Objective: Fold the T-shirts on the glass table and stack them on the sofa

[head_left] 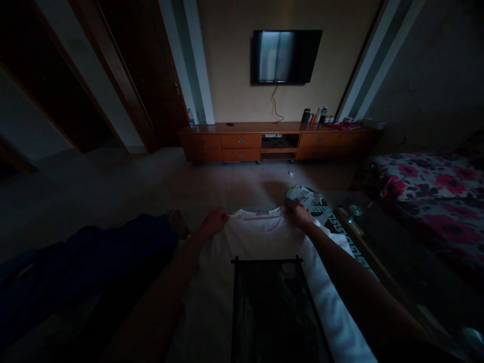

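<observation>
A white T-shirt [260, 245] is stretching from the grip back toward the person's body, its dark print [272, 307] showing upward. Beside the collar [264, 231], the left hand [216, 222] is pinching one shoulder, the right hand [298, 215] the other. Beyond, a wooden cabinet [242, 140] is standing beneath a television [287, 56].

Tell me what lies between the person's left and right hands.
The white shirt, in the head view: its neckline part fills the stretch from the left hand to the right hand.
</observation>
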The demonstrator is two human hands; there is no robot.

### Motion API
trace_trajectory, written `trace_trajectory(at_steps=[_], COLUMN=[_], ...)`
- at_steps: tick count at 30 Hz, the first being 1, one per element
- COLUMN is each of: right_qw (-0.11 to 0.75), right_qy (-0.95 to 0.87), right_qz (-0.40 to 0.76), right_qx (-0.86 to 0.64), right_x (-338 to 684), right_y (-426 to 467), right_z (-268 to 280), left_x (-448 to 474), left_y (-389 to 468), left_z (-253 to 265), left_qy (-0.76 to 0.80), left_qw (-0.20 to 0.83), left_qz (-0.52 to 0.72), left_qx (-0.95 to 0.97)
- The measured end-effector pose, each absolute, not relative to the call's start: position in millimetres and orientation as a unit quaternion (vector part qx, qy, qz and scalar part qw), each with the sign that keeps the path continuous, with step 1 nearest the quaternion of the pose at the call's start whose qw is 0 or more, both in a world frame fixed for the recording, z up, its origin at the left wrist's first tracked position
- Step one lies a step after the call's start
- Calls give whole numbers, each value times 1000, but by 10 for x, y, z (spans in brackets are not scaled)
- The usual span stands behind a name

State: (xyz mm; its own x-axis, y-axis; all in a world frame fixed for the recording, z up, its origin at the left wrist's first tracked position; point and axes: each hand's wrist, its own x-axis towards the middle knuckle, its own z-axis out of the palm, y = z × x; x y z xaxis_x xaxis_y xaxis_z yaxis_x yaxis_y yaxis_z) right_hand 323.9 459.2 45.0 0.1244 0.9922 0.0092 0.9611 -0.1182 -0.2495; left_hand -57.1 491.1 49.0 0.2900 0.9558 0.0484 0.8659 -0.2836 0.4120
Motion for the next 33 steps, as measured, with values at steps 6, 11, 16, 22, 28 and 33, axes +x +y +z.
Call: trace_trajectory(at_steps=[6,11,16,22,28,33], right_qw=[109,80,66,88,63,61], right_qy=[-606,-574,-600,-633,-556,-571], right_qz=[79,92,81,-4,15,27], right_qx=[-784,-810,-793,-769,-829,-818], right_x=[3183,3013,2977,2950,3203,3559], right_y=[4608,4564,4479,4025,3424,3188], right_z=[528,477,535,567,267,232], left_x=[-505,-410,-362,-264,-203,-56], left_y=[4977,4815,4676,4290,3874,3698], left_z=[539,424,551,604,260,169], left_qy=[632,650,628,523,529,552], left_qw=[111,2,-153,-127,-50,-8], left_qz=[160,133,132,113,143,153], left_qx=[750,749,752,835,835,819])
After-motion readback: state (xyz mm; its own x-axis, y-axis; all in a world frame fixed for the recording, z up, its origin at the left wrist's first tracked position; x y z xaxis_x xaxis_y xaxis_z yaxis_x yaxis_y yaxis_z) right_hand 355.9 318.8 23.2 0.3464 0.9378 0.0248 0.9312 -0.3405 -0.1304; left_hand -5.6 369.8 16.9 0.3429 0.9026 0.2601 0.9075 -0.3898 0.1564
